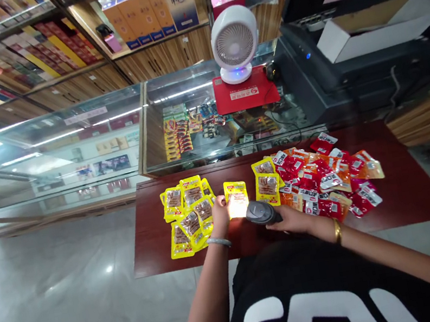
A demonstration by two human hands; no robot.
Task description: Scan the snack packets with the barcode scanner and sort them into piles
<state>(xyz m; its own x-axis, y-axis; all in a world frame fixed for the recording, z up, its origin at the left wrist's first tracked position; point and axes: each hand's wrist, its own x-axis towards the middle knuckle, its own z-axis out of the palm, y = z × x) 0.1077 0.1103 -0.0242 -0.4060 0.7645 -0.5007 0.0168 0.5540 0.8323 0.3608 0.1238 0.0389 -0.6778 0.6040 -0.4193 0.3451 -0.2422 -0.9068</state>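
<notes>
My left hand (pixel 220 217) grips the left edge of a yellow snack packet (pixel 236 196), its fingers closed on it. Bright light falls on the packet's lower part. In my right hand (pixel 291 219) is a dark barcode scanner (pixel 261 212), its head turned toward that packet. To the left of my left hand lies a loose pile of yellow snack packets (pixel 187 220) with brown contents showing. A few more yellow packets (pixel 267 184) lie just beyond the scanner. Right of them spreads a heap of red and orange packets (pixel 320 176), some overlapping.
The packets lie on a dark red table (pixel 410 194) against a glass display case (pixel 198 158). On the case stand a white fan (pixel 234 42), a red mat (pixel 229 101) and a dark machine (pixel 320 77) with an open white box (pixel 383 34). Shelves of boxes (pixel 149 15) line the back.
</notes>
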